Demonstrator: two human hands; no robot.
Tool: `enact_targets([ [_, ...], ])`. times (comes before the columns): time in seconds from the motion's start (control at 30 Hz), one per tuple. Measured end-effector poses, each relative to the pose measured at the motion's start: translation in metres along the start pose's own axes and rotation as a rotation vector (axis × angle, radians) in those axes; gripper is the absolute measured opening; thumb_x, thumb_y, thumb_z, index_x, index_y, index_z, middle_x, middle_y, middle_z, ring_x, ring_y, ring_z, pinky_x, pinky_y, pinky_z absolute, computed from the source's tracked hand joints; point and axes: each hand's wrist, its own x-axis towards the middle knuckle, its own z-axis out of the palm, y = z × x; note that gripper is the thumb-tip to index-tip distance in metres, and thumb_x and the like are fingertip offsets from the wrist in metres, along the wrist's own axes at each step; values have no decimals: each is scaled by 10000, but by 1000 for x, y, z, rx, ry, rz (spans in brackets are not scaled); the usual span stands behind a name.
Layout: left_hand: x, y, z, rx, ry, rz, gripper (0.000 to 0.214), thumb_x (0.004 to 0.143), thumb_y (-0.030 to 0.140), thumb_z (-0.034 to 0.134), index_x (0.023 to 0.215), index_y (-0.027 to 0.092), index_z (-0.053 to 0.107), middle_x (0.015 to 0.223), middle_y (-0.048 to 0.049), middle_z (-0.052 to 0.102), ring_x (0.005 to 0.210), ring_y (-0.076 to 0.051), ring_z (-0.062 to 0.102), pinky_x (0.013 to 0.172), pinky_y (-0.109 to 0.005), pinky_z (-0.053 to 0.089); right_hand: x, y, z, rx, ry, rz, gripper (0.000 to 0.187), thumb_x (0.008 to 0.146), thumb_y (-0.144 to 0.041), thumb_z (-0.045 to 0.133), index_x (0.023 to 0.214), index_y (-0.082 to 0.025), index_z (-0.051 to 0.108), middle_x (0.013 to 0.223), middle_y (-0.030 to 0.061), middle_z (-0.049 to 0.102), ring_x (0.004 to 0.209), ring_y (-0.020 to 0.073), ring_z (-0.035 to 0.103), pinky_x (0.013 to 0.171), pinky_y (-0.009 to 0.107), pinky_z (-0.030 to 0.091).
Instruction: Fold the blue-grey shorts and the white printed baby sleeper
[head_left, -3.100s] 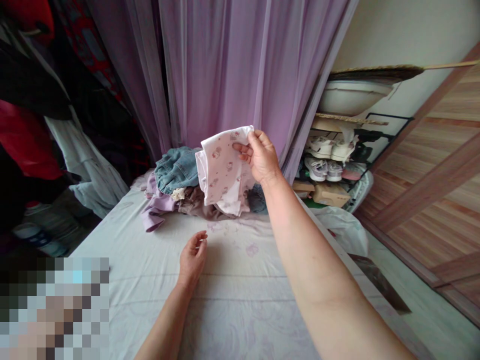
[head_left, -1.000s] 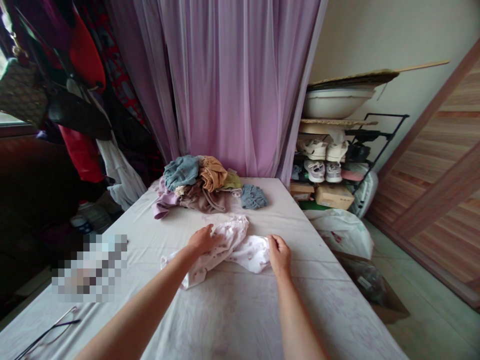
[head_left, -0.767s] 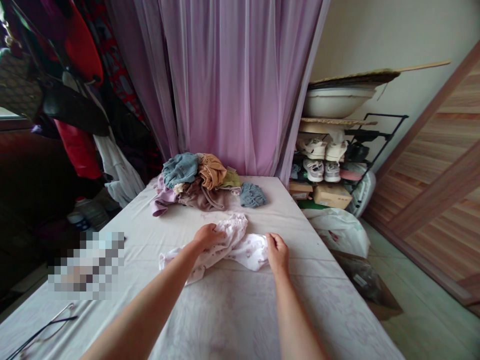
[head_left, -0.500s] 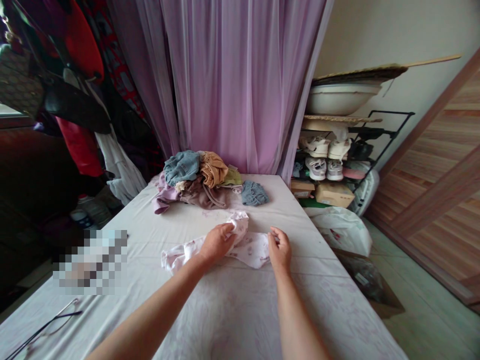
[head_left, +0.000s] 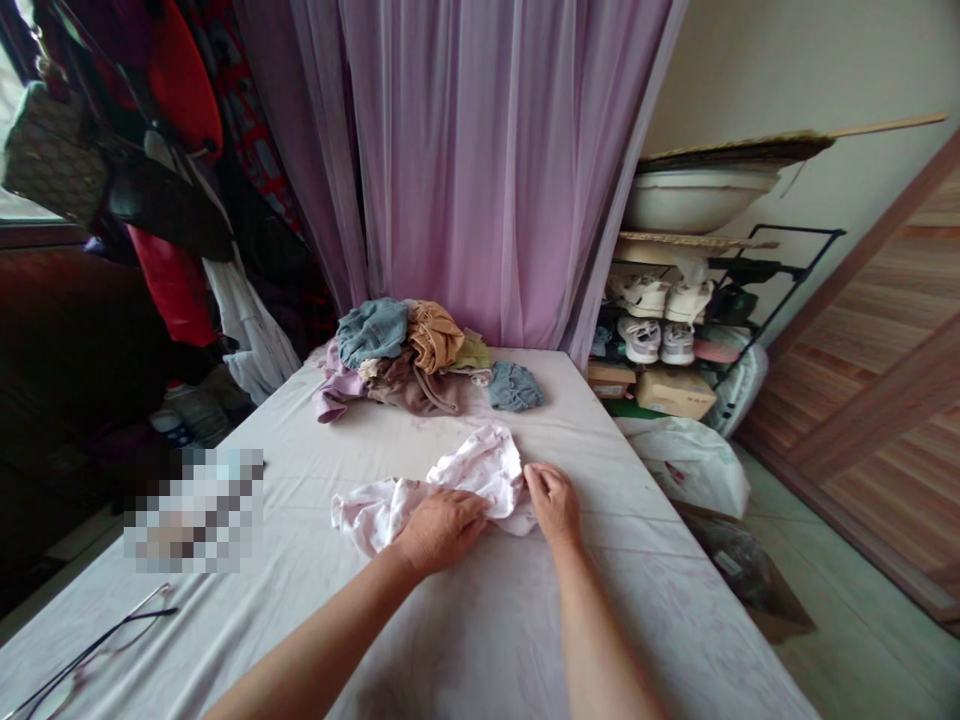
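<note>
A small white garment with a pink print [head_left: 480,468] lies crumpled on the pale bedsheet [head_left: 465,640] in front of me. My left hand [head_left: 442,525] rests on its near edge with fingers curled into the cloth. My right hand [head_left: 553,503] pinches the garment's right edge, fingers closed. Beyond them, at the far end of the bed, sits a pile of clothes [head_left: 409,355] in blue denim, tan, mauve and purple, with a small blue-grey piece [head_left: 514,386] beside it.
A lilac curtain [head_left: 487,170] hangs behind the bed. Bags and dark and red clothes [head_left: 157,200] hang at the left. A black shoe rack [head_left: 675,320] with a basin on top stands at the right. Glasses [head_left: 90,650] lie near the bed's left front.
Three seconds ago my right hand held the garment up in the air; it now lies on the bed. My left hand has slid toward me over the cloth, bunching it up.
</note>
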Motion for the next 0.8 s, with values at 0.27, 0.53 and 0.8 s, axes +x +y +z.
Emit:
enact_targets([
  [0.27, 5, -31, -3, -282, 73, -332, 389, 975, 403, 358, 1017, 216, 696, 910, -30, 748, 838, -181, 681, 754, -256, 488, 42, 12, -3, -1, 90, 335, 400, 750, -516, 516, 839, -193, 734, 862, 101, 753, 827, 261, 667, 761, 342, 492],
  [0.53, 66, -52, -29, -118, 81, -350, 252, 892, 277, 513, 1047, 236, 707, 929, -27, 755, 789, -169, 683, 736, -243, 470, 120, 47, 31, -135, 29, 279, 346, 693, -285, 571, 1002, -246, 721, 804, 31, 733, 664, 195, 612, 641, 299, 423],
  [0.8, 166, -84, -20, -60, 150, -414, 220, 860, 253, 588, 1068, 224, 655, 1046, -31, 720, 911, -182, 673, 824, -264, 474, 141, 69, 60, -318, -96, 185, 424, 740, -325, 661, 1155, -247, 636, 897, 23, 725, 749, 184, 636, 667, 280, 430],
])
